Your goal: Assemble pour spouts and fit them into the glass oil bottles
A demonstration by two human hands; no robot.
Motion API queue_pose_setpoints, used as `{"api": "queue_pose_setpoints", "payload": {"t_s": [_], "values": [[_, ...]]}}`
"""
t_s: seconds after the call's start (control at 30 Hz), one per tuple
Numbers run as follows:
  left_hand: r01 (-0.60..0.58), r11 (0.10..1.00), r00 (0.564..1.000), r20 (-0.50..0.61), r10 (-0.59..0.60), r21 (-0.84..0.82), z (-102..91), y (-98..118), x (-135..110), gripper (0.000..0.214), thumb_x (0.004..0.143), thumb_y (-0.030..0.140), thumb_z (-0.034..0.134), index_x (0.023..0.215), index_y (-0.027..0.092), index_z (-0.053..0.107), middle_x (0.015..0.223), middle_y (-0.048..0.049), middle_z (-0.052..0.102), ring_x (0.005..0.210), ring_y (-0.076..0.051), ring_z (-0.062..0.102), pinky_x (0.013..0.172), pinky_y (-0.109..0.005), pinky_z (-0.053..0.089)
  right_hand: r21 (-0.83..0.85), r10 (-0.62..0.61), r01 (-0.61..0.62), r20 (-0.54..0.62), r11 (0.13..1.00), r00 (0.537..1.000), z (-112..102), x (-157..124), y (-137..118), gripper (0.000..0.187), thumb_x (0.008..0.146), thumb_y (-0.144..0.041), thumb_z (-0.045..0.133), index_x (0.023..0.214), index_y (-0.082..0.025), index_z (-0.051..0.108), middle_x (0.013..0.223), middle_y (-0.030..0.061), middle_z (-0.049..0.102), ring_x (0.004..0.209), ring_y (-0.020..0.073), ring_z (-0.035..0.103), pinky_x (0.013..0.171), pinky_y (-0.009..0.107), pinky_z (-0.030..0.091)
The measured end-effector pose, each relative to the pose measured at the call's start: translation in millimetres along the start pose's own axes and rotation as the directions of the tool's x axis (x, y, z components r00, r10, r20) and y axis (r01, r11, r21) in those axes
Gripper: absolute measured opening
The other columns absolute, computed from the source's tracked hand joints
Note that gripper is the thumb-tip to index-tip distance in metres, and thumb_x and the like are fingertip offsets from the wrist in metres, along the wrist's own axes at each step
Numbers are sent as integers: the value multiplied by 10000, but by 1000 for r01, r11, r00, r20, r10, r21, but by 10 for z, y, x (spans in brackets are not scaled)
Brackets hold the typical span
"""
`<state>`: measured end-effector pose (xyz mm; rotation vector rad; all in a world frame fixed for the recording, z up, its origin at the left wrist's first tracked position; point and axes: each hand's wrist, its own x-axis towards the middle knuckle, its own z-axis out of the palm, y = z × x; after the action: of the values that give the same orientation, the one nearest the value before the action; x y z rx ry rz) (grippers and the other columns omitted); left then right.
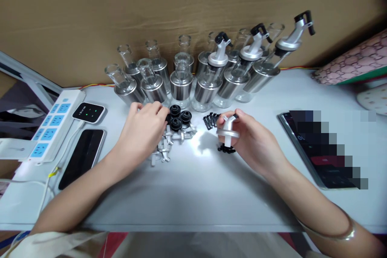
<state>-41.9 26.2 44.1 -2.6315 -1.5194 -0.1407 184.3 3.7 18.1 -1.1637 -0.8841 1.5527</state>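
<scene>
My right hand (pixel 254 141) pinches a silver pourer spout (pixel 229 132), its flange level and a pale stem pointing down. A black tip shows at the spout's upper end, by my fingertips. My left hand (pixel 143 129) is curled down over the left side of the black rubber stoppers (pixel 176 123), closed on one; its fingertips are mostly hidden. Several loose silver spouts (pixel 165 148) lie beside and below that hand. Small black levers (pixel 210 121) are in a row left of the held spout. Tiny black parts (pixel 226 149) lie under my right hand.
Glass-and-steel bottles (pixel 181 86) stand in rows along the cardboard at the back; three carry a fitted pourer (pixel 251 51). A power strip (pixel 57 125), a white device (pixel 89 113) and a phone (pixel 82 157) lie left. A tablet-like device (pixel 317 153) lies right.
</scene>
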Motion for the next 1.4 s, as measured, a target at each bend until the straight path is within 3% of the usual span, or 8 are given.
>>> {"api": "queue_pose_setpoints", "payload": {"t_s": [0.1,0.2,0.27,0.47,0.67,1.0,1.17,1.4], "values": [[-123,936,982,-177,67,-329,25,105,-45,92,905,159,534,985,166,577,950,-68,628,839,-209,617,749,-337,465,-37,-50,48,-68,998,996,-31,10,5,223,796,-428,532,719,-221,555,727,14,536,568,131,472,452,245,385],[-323,719,934,-328,138,-615,204,293,-123,107,897,163,582,986,188,528,958,-46,601,832,-147,596,691,-247,499,-34,-68,64,-123,997,990,-45,19,4,226,815,-397,494,677,-222,530,685,3,499,533,126,444,437,250,364],[-366,583,926,-346,152,-725,357,429,-189,107,894,151,586,964,190,515,961,-46,592,820,-132,598,688,-236,523,-16,-41,39,-144,999,989,-38,22,-2,248,830,-379,480,645,-220,521,646,-2,468,503,120,413,425,249,348],[-293,323,954,-297,39,-900,647,653,-347,128,880,134,588,968,197,519,1005,-51,545,912,-131,610,724,-235,595,-11,21,-23,-194,1000,981,14,14,27,310,800,-467,586,642,-200,571,568,-37,334,471,91,295,395,209,252],[-236,126,964,-248,-91,-964,710,654,-332,185,854,129,640,967,213,519,1010,-28,514,918,-112,580,780,-234,585,-27,-53,54,30,998,998,29,-28,85,472,690,-644,712,720,-180,632,517,-74,318,455,67,297,414,193,257],[-339,92,929,-348,-124,-936,770,630,-333,206,876,171,646,1001,229,493,1016,-18,516,931,-106,573,800,-219,538,-110,-108,132,203,985,973,-66,-43,146,238,882,-433,600,825,-212,665,630,-27,546,546,94,491,537,225,388],[-326,85,930,-336,-151,-942,765,640,-327,197,879,152,635,991,227,491,995,-15,493,887,-95,562,744,-193,553,-156,-97,134,226,979,969,-41,-64,121,143,864,-211,523,788,-211,644,641,-31,566,559,91,509,564,222,402],[-332,145,933,-347,-94,-932,732,645,-350,247,895,104,563,1102,228,513,1081,-58,489,980,-135,563,789,-256,605,-168,-42,66,142,984,989,-23,-29,129,189,881,-341,550,767,-201,606,606,-39,548,514,96,545,538,229,433]]}}
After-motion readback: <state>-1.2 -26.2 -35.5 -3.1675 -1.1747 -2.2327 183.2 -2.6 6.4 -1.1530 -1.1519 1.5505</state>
